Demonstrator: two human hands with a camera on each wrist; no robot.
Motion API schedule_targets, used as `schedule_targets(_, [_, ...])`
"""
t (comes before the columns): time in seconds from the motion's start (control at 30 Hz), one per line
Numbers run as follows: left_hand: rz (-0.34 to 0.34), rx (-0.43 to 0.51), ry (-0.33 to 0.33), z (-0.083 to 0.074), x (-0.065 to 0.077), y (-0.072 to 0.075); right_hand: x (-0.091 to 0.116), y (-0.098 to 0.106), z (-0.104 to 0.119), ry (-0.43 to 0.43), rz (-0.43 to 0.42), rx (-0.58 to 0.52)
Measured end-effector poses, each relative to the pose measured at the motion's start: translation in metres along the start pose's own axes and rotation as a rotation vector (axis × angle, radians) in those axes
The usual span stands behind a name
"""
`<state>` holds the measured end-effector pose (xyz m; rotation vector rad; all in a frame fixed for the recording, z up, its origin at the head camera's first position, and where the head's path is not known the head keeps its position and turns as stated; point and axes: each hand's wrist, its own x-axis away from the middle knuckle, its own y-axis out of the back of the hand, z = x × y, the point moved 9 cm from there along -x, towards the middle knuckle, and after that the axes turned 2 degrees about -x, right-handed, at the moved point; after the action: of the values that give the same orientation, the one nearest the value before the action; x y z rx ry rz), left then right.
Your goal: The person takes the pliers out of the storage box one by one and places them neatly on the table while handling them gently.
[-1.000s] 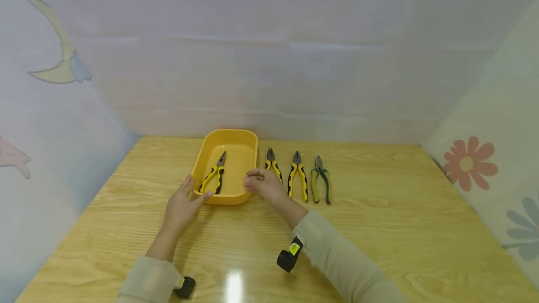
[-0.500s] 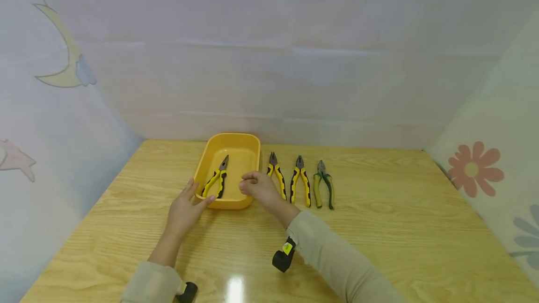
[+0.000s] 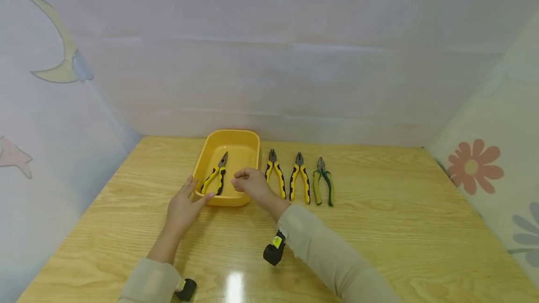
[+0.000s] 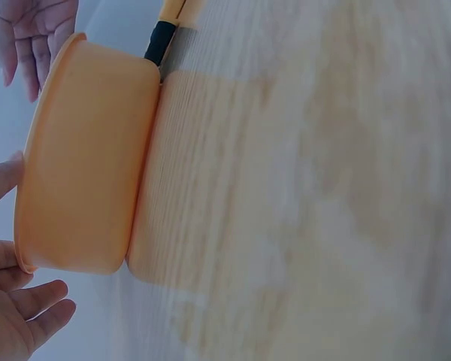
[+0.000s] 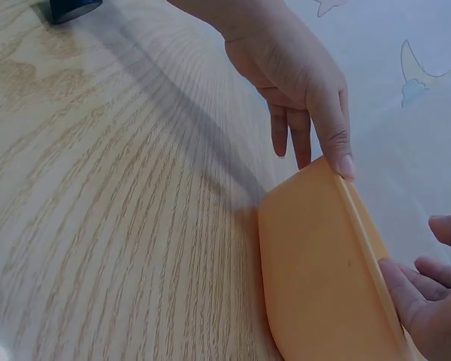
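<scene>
A yellow plastic basin (image 3: 238,153) stands on the wooden table, with black-and-yellow long-nose pliers (image 3: 222,161) lying in its left part. My left hand (image 3: 182,210) holds the basin's near left corner, its thumb at the near rim and fingers along the left side. In the right wrist view that thumb (image 5: 344,162) rests at the rim. My right hand (image 3: 257,186) hovers over the basin's right side, fingers loosely bent and holding nothing. The left wrist view shows the right hand (image 4: 37,37) behind the basin wall (image 4: 83,165), fingers hanging down.
Right of the basin stand in a row two black-and-yellow pliers, the nearer pair (image 3: 272,157) and the middle pair (image 3: 299,160), then green-handled pliers (image 3: 321,166). A pale cloth wall (image 3: 269,83) closes off the table's back edge. Wooden table top (image 3: 379,223) spreads to the right.
My right hand has moved left, from the basin's right rim to over its inside. The left hand stays at the corner, and the pliers lie as before.
</scene>
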<state>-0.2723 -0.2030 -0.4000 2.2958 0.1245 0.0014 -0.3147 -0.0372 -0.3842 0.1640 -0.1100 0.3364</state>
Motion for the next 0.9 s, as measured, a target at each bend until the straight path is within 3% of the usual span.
schedule_targets(0.43, [0.010,-0.007,0.003,0.002,-0.002,0.000,-0.015,-0.003,-0.001,-0.030,-0.043,0.061])
schedule_targets(0.9, [-0.013,-0.003,-0.026,0.000,-0.001,0.001,-0.025,-0.019,-0.003,-0.069,-0.050,0.344])
